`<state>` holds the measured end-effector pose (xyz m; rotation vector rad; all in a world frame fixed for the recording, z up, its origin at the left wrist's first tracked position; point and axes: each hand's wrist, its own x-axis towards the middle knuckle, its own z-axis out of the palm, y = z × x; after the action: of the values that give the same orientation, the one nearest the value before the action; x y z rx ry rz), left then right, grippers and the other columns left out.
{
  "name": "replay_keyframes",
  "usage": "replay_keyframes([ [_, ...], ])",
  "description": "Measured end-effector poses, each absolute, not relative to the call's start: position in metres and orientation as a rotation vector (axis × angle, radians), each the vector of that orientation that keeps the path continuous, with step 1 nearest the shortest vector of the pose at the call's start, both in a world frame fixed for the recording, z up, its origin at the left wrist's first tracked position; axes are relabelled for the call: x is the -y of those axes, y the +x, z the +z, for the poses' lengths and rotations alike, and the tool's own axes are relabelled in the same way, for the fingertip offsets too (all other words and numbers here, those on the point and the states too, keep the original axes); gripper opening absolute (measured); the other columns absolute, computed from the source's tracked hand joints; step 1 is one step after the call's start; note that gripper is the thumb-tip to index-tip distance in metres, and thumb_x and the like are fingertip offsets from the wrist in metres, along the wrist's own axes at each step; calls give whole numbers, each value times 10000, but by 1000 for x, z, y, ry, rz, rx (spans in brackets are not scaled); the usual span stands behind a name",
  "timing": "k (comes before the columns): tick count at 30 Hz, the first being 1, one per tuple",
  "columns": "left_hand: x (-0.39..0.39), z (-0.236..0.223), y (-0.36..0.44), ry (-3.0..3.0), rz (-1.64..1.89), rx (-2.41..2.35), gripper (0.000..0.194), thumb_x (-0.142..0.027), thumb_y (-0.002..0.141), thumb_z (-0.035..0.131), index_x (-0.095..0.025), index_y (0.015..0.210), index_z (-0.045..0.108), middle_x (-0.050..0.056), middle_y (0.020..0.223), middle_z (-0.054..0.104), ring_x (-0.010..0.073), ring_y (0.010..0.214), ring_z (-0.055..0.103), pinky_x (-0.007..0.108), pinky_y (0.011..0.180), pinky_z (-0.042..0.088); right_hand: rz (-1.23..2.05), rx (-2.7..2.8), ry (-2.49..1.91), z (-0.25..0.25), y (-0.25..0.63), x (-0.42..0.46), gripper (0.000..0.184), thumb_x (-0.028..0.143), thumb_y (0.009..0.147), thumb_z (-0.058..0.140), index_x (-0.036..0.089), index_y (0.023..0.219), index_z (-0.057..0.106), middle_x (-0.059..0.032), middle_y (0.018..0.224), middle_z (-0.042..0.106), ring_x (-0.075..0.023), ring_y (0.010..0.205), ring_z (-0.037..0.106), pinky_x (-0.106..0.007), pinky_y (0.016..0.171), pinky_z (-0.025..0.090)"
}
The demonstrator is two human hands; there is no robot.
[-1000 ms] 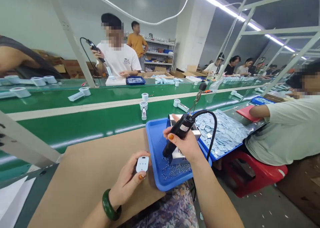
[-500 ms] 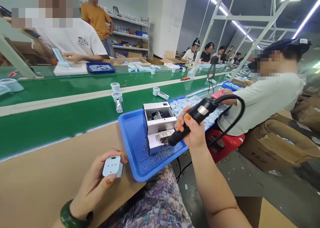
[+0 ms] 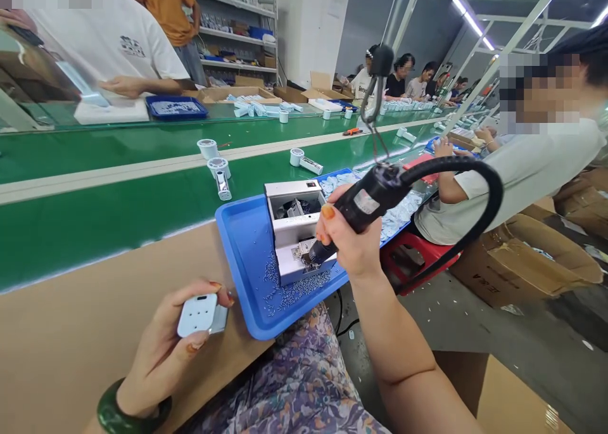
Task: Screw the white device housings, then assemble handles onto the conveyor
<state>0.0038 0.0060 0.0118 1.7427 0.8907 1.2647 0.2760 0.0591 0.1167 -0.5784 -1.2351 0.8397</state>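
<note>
Blue plastic tray point(image 3: 240, 244) sits at about 12 o'clock on a brown cardboard-topped bench point(image 3: 95, 339), and that's where the action is. Right hand point(image 3: 344, 241) is wrapped tight, fist-style, around a black electric screwdriver point(image 3: 368, 199), bit pointing down at the front of a silver screw feeder point(image 3: 294, 222) that's standing in the tray. Tip looks like it's touching the feeder's metal slot, though it's hard to be sure from this angle. Loose screws point(image 3: 297, 288) are scattered over the tray floor around the feeder's base.

Left hand point(image 3: 164, 339) is down at 7 o'clock, fingers curled around a small white plastic housing point(image 3: 197, 315) with three holes in its face, and there's a dark green bangle point(image 3: 133, 408) on that wrist.

The screwdriver's thick black cord point(image 3: 475, 174) loops out toward 2 o'clock, with a metal hook point(image 3: 373, 104) hanging around 1 o'clock. Green conveyor belt point(image 3: 118, 168) runs behind the tray, white parts sitting on it. Co-worker in a pale tee point(image 3: 522, 174) is at 3 o'clock, on a red stool point(image 3: 418, 256).
</note>
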Motion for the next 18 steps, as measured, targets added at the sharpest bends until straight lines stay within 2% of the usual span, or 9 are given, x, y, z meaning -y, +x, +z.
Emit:
replay_keyframes([
  [5,-7,11,4,1744,1258,-877,329,-517,988,580,-324,1254,570,67,1028,660,290,988,617,430,823,562,840,1211,-678,118,269,-56,272,376,839,781,216,877,565,83,652,530,-64,475,489,-237,487,409],
  [11,-10,9,3,1820,1273,-882,315,-508,1002,553,-308,1244,554,67,1020,668,280,951,642,391,769,564,956,1189,-847,114,272,-47,297,381,793,792,209,868,562,97,553,517,-75,443,465,-245,473,412],
  [18,-10,17,20,2025,1192,-931,385,-513,1004,558,-242,1277,575,83,1045,679,240,886,666,336,766,539,1002,1002,-444,142,260,-18,243,264,838,762,256,883,524,133,555,501,-47,389,438,-211,474,446],
])
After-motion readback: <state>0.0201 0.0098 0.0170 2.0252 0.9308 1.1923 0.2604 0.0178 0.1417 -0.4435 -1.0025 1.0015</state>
